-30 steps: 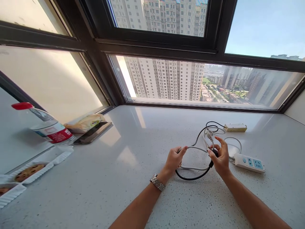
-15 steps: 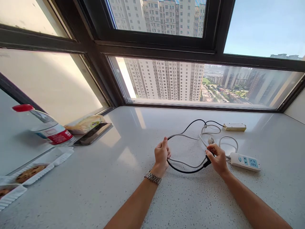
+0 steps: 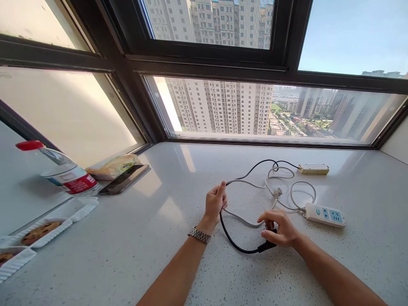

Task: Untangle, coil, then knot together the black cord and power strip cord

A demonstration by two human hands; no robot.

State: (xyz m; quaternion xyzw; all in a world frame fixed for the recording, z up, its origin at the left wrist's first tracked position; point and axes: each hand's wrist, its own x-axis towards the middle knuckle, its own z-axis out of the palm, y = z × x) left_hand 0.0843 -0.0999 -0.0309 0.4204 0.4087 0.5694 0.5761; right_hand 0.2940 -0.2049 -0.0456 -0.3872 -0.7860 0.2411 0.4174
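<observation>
My left hand, with a metal watch on its wrist, is closed around a black cable and a white cable above the pale speckled counter. My right hand pinches the black cable's plug end low over the counter, nearer to me. The white cable loops back past its plug to a white power strip at the right. The black cable runs back towards a small cream box near the window.
At the left stand a water bottle with a red cap, a wrapped snack on a dark phone, and white trays holding cookies. A black-framed window borders the counter's far edge.
My right hand has dropped towards me with the black plug end, letting the white plug lie on the counter. My left hand has lifted slightly with both cables, widening the loop.
</observation>
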